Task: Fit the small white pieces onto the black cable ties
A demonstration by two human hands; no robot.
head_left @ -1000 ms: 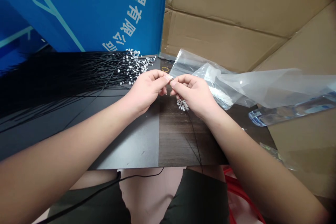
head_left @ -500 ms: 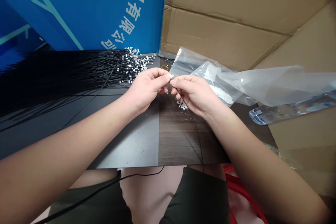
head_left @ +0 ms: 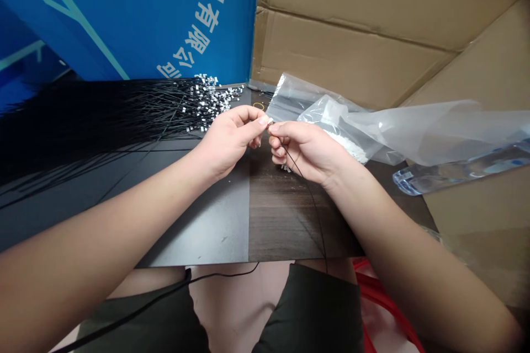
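Note:
Fingertip to fingertip, my two hands meet above the middle of the table. My left hand (head_left: 234, 138) pinches a tiny white piece (head_left: 270, 120) between thumb and forefinger. Thumb and forefinger of my right hand (head_left: 304, 146) are closed on a thin black wire (head_left: 311, 198), which hangs down past the table's front edge. The wire's upper end is at the white piece; whether it is inside cannot be made out. Small loose white pieces (head_left: 285, 167) lie partly hidden under my right hand. Left of my hands is a large bundle of black wires (head_left: 144, 105) with white ends.
Clear plastic bags (head_left: 348, 143) with white pieces lie at the right, beside a bluish clear plastic item (head_left: 455, 174). A yellow ring (head_left: 259, 106) lies behind my hands. A blue panel (head_left: 136, 11) and cardboard (head_left: 351, 60) stand behind the dark table (head_left: 215, 231).
My right hand has turned slightly, covering more of the loose white pieces. The lower part of the hanging wire has swung a little to the right. My left hand has barely moved.

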